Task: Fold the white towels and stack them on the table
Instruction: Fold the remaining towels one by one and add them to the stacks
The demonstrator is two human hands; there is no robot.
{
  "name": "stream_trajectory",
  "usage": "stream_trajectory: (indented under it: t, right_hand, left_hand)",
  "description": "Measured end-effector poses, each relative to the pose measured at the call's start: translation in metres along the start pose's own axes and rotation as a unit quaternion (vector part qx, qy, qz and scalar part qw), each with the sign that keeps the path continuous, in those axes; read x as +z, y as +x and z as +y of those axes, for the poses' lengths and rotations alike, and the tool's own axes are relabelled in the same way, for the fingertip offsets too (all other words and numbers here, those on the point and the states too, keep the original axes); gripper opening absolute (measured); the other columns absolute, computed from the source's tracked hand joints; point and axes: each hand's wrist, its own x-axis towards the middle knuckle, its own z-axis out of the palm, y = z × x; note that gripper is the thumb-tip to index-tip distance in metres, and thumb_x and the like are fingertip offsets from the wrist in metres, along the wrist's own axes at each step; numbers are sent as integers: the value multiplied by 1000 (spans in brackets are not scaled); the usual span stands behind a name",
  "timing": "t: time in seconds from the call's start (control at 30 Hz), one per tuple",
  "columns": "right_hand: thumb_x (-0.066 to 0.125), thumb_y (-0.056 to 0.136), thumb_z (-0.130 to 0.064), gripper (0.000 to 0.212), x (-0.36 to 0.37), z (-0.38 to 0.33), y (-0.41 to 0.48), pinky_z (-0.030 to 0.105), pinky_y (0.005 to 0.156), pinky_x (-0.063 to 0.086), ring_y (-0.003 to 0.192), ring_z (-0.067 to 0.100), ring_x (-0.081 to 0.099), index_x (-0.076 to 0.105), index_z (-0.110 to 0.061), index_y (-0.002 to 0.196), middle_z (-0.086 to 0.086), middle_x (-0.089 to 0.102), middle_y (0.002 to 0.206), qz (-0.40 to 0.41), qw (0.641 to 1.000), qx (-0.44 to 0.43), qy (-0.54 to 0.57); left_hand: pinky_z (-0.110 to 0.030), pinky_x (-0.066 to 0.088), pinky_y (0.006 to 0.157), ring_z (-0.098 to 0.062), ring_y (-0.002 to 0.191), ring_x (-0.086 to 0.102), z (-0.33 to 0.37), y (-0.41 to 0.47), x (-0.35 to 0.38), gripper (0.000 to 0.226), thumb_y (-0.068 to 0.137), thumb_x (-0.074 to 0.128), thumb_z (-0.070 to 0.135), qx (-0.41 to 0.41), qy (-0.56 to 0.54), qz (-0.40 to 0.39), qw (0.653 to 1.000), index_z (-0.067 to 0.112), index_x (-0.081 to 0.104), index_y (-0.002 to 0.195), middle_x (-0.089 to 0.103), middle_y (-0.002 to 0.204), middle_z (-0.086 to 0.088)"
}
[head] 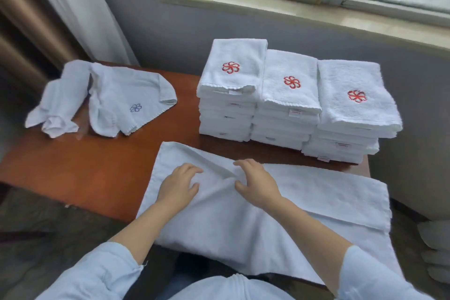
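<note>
1. Two bare hands rest on a white towel (316, 197) that lies spread across the near edge of a reddish-brown table (85, 165). The near side of the towel hangs over the table edge towards the person.
2. The left hand (180, 185) lies palm down on the towel left of centre. Its fingers are loosely bent and spread, and they grasp nothing.
3. The right hand (258, 182) lies palm down just beside the left. Its fingers are fanned out and slightly curved, pressing the cloth. A raised crease in the towel runs between the two hands.
4. Both arms wear pale blue sleeves (104, 273) pushed up the forearm.
5. Three stacks of folded white towels stand side by side at the far right of the table, touching one another: the left stack (229, 109), the middle stack (287, 114) and the right stack (350, 129). Each top towel bears a red pinwheel emblem.
6. One crumpled white towel (117, 100) with a small blue flower emblem lies at the far left of the table, well apart from the stacks.
7. Behind the table are a grey wall, a window sill (292, 14) and a pale curtain (73, 7).
</note>
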Motion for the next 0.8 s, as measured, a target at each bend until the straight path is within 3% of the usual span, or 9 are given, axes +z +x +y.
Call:
stream_trajectory:
  t: [0.17,0.43,0.57,0.63,0.73,0.8]
  right_hand:
    - [57,89,-27,55,31,-58,56,30,95,41,128,20,45,44,-25,143,-4,48,141,-13,1000,-4,-20]
    - [57,90,-24,62,82,-120,131,35,105,35,129,26,45,38,-22,148,2,49,144,-24,998,37,-42]
    - [56,91,-26,63,106,-141,152,41,95,42,124,27,47,34,-22,149,2,51,139,-25,994,71,-73]
    - [55,91,-26,55,114,-148,159,39,89,42,116,27,50,41,-22,144,2,56,128,-4,992,83,-99]
    - [51,94,-22,28,119,-153,163,34,78,37,108,25,54,62,-24,120,-1,61,112,11,991,85,-103]
    - [49,96,-20,21,116,-154,162,33,72,38,102,23,54,66,-22,108,-1,60,105,29,993,82,-85]
  left_hand:
    - [-27,43,88,-12,126,46,-81,6,-28,38,95,59,31,-69,24,-21,997,31,53,133,49,137,10]
    - [-26,47,81,-13,122,47,-144,37,-39,52,88,68,42,-67,51,-72,994,30,48,134,48,133,8]
    - [-24,47,84,-13,116,53,-154,42,-36,65,80,74,52,-77,45,-59,994,27,46,134,53,129,8]
    - [-27,47,89,-13,115,53,-159,45,-35,67,78,74,56,-90,44,-64,993,26,47,132,54,125,7]
    - [-27,48,81,-12,104,56,-166,50,-33,49,77,75,55,-95,22,-82,992,29,58,114,57,112,9]
    - [-26,48,70,-11,90,57,-168,55,-35,33,79,73,55,-78,27,-96,992,30,61,98,57,101,11]
